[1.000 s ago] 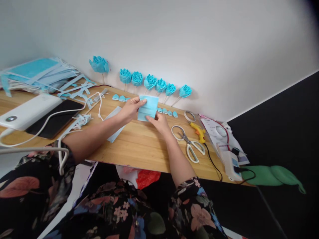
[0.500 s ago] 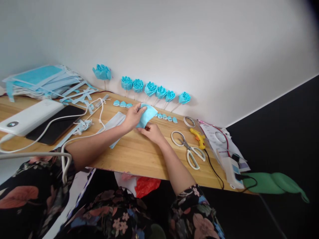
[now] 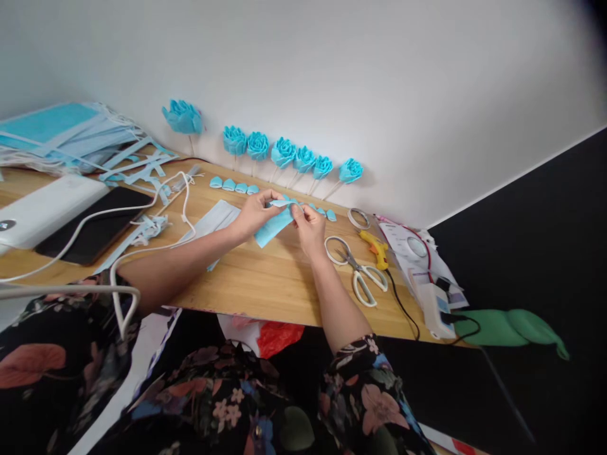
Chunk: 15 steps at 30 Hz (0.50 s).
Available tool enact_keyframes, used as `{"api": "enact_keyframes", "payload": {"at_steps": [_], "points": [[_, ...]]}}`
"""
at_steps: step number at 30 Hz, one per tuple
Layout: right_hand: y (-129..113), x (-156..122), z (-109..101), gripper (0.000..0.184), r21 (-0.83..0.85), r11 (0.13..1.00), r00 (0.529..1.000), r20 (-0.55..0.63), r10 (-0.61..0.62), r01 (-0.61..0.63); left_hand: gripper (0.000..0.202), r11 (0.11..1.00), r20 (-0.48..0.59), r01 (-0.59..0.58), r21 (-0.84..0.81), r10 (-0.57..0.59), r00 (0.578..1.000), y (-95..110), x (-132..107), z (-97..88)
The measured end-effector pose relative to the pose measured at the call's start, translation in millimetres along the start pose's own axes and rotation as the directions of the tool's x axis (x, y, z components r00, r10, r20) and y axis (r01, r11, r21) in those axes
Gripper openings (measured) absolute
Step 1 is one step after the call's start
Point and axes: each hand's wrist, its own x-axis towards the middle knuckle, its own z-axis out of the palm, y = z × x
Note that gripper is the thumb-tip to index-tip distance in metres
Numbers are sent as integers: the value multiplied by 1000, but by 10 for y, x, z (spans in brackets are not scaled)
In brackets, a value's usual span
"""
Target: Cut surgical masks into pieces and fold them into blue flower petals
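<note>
Both hands hold a light blue piece of face mask fabric (image 3: 275,229) above the middle of the table. My left hand (image 3: 256,213) pinches its upper left edge. On the right, my right hand (image 3: 309,227) grips the other end between thumb and fingers. The upper edge looks folded over, and the lower part hangs down. Behind the hands lies a row of small folded blue petals (image 3: 241,188), partly hidden by my fingers. Pleated face mask pieces (image 3: 215,220) lie flat beside my left forearm.
Several blue fabric roses (image 3: 284,152) on sticks lean against the wall. Scissors (image 3: 360,272), a tape roll (image 3: 359,218) and a yellow glue gun (image 3: 374,249) lie on the right. A mask pile (image 3: 61,136), power bank (image 3: 52,208), phone (image 3: 102,224) and white cable (image 3: 184,218) occupy the left.
My right hand has moved up from the fabric's lower edge to its upper right end. The fabric has turned and its upper edge is folded over. The camera view has shifted slightly.
</note>
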Motion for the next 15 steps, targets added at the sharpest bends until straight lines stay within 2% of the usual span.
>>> {"api": "enact_keyframes", "payload": {"at_steps": [3, 6, 9, 12, 15], "points": [[20, 37, -72, 46, 43, 999, 1000, -6, -18, 18, 22, 999, 3, 33, -40, -33, 999, -33, 18, -12], [14, 70, -141, 35, 31, 999, 996, 87, -30, 28, 20, 1000, -5, 21, 13, -21, 1000, -44, 14, -14], [-17, 65, -147, 36, -61, 996, 987, 153, -55, 65, 16, 996, 35, -15, 92, 12, 999, -47, -4, -2], [-43, 38, -117, 28, -147, 983, 991, 92, -95, 108, 15, 972, 91, -63, 228, 43, 995, -40, -24, 12], [-45, 42, -128, 30, -194, 971, 990, -9, -142, 137, 26, 934, 106, -75, 350, 40, 994, -42, -31, 12]]}}
